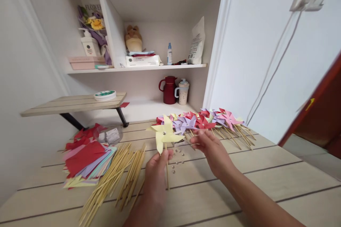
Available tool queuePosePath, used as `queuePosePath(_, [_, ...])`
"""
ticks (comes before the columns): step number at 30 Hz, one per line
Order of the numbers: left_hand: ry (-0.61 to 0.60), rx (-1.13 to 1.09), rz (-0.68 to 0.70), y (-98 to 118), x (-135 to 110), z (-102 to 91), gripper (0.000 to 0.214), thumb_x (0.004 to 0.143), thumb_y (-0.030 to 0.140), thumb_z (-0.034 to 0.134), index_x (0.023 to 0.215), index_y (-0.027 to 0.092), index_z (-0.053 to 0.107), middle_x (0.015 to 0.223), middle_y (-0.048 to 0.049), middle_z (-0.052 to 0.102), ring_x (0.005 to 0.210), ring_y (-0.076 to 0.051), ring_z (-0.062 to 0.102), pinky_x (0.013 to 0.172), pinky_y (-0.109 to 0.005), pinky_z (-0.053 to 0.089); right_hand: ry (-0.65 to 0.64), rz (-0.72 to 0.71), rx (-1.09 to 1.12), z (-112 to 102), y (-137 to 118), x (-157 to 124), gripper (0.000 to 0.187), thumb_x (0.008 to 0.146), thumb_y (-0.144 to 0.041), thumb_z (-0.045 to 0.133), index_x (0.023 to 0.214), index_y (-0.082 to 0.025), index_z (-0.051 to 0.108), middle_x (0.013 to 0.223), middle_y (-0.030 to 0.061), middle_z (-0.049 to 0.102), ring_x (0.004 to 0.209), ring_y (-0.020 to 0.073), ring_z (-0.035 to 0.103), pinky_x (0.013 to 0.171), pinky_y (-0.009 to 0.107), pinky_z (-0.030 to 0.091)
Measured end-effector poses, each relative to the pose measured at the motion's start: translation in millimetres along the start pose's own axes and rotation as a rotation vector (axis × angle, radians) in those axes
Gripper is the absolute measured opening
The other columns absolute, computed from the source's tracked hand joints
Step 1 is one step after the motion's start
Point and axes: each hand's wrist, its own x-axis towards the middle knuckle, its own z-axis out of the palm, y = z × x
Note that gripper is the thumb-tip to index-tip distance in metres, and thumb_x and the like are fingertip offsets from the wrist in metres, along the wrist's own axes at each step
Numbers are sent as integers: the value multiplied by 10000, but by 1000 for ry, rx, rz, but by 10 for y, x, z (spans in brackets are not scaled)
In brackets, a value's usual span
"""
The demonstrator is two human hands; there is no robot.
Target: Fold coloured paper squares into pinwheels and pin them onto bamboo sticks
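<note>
In my left hand (159, 166) I grip a pale yellow paper pinwheel (167, 137) by its thin wooden stick, thumb and fingers closed just below the blades. A small shiny fastener sits at the pinwheel's centre. To its right, my right hand (209, 149) hovers with fingers loosely bent and slightly apart; nothing shows in them. Just beyond that hand lies a row of finished pinwheels (205, 123) in red, purple, pink and yellow, their sticks pointing toward me. Several small shiny fasteners (173, 166) are scattered on the table between my hands.
Bundles of wooden sticks (106, 181) lie left of my left hand. Beside them is a stack of coloured paper (85, 159), with a clear packet (113, 135) behind. A small raised shelf (77, 103) stands at the back left. A red jug (169, 91) and a cup (183, 93) stand farther back.
</note>
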Motion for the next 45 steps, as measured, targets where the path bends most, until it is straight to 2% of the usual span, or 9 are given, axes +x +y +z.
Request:
queuePosePath(5, [-161,-153,-2,11,-15,10,379,760,497,754,873,135,775,1007,-116,744,946,-239,671,864,-342,487,-363,79,-132,254,82,-229,391,790,-501,736,992,-199,592,843,45,716,819,194,663,612,265,475])
queuePosePath(12, [-216,-172,-18,10,-80,43,360,795,478,728,863,126,754,818,-97,737,751,-208,689,693,-308,533,-544,158,-187,382,113,-385,383,779,-399,739,1027,-220,509,631,-75,602,438,73,490,386,166,332])
queuePosePath(18, [-122,-137,-95,43,-101,60,457,715,531,778,934,131,748,970,-126,734,776,-233,695,541,-273,517,-556,238,-145,420,248,-404,419,651,-265,788,1000,-206,563,602,-73,617,446,77,482,403,180,413])
queuePosePath(22, [-22,-78,-72,-1,-44,13,491,704,553,777,991,155,754,991,-106,737,820,-221,693,623,-281,527,-535,262,-115,458,287,-408,234,645,-266,748,800,-181,595,578,-62,612,422,66,486,432,201,418])
queuePosePath(26, [44,24,39,-69,58,-72,474,716,563,759,942,146,769,998,-103,742,957,-235,674,763,-291,516,-511,282,-75,465,247,-397,208,625,-246,725,785,-175,614,592,-50,630,438,65,495,450,204,395])
queuePosePath(31, [-17,125,18,-73,118,-122,560,745,628,693,979,123,760,795,-80,712,773,-215,664,658,-291,491,-503,307,-29,442,287,-355,200,604,-208,707,782,-166,629,591,-41,639,436,60,475,448,201,366])
queuePosePath(36, [-38,194,41,4,100,-87,596,747,638,687,1063,138,752,970,-114,737,901,-245,681,771,-324,517,-502,312,-34,417,306,-320,206,598,-196,693,797,-165,652,614,-32,661,451,65,499,463,202,390])
queuePosePath(42, [-75,258,148,-15,181,-121,644,781,674,625,1148,148,686,1001,-96,726,823,-224,687,770,-346,539,-415,276,-62,364,188,-208,193,585,-188,722,759,-157,646,604,-19,666,495,88,546,481,207,416])
queuePosePath(45, [-12,360,264,-54,278,-193,716,824,679,560,1335,178,577,1007,-75,709,781,-200,675,795,-366,533,-327,219,-79,266,77,-94,236,579,-222,783,765,-161,652,623,-9,679,493,90,532,488,222,430])
